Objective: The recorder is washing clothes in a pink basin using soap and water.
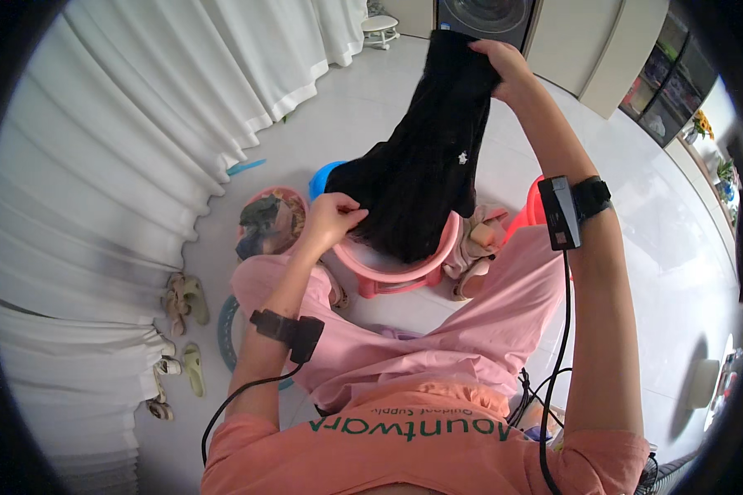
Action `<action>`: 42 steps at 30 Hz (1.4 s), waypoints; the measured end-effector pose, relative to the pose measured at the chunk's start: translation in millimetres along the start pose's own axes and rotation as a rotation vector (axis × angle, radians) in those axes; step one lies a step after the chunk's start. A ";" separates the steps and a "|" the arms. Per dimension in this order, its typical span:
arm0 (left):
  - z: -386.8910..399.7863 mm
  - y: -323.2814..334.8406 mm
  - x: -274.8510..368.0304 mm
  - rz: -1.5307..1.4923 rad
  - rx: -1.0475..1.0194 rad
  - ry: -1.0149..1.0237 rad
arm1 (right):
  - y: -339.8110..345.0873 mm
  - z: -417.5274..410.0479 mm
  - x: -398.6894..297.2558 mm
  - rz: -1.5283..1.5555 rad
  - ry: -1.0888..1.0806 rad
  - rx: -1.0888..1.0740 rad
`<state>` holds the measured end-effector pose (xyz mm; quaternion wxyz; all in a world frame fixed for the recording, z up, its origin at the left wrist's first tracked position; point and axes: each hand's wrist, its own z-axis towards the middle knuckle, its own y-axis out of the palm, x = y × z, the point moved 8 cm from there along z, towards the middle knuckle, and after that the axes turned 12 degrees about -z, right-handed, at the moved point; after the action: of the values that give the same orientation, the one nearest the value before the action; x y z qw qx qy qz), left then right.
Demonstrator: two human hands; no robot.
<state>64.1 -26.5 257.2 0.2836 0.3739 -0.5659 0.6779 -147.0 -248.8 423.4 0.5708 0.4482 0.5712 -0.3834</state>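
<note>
Stretched between my two hands is a black garment [430, 130] with a small white emblem. My right hand [504, 65] grips its upper corner, raised high and forward. Lower down, my left hand [337, 219] pinches the garment's near left edge between thumb and fingers. The lower part of the cloth hangs over a pink plastic basin [402, 273] on legs, between my feet, and covers most of its inside. A blue plastic item [323, 177] shows partly behind the garment.
Left stands a pink tub [303, 197] with crumpled clothes [266, 226]. A beige cloth [464, 253] bearing a soap-like block [482, 234] lies right, near a red container [532, 204]. White curtains [192, 93] line the left, with slippers [193, 369] beside them. A washing machine [486, 15] stands ahead.
</note>
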 end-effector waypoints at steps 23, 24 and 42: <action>40.1 -150.1 -41.9 -0.654 0.657 -0.038 | -47.8 8.6 11.9 -0.173 -0.082 0.021; 40.8 -136.5 -38.7 -0.437 0.602 -0.082 | -38.5 3.6 7.8 -0.171 -0.078 0.029; 65.7 -42.9 111.2 -1.037 0.226 0.134 | 109.8 -71.7 -22.3 -0.319 -0.619 -0.488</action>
<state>48.8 -86.6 378.3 0.5749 0.5884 -0.2110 0.5279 -66.0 -148.9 457.5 0.7383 0.0696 0.5090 -0.4370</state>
